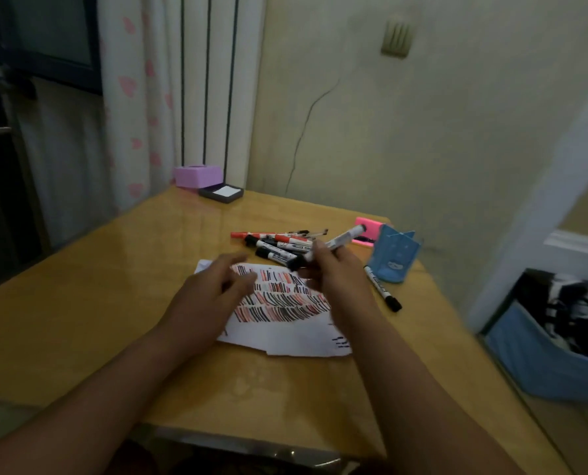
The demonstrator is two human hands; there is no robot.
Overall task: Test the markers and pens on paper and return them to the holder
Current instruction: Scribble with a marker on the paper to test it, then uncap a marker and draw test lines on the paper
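Right hand [337,274] grips a marker [344,237] (label unreadable); left hand [210,291] hovers slack above paper [285,334].

The paper [285,323] is laid mid-table [80,320]; markers [279,245] are heaped beyond it, the holder [395,258] at far right.

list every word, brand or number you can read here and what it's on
No text can be read.
On the pile of markers: dark barrel print, too blurred.
On the marker in the right hand: barrel print, blurred.
On the loose marker beside the blue holder: print too small.
On the paper: only red and black strokes; small marks at its right edge are illegible.
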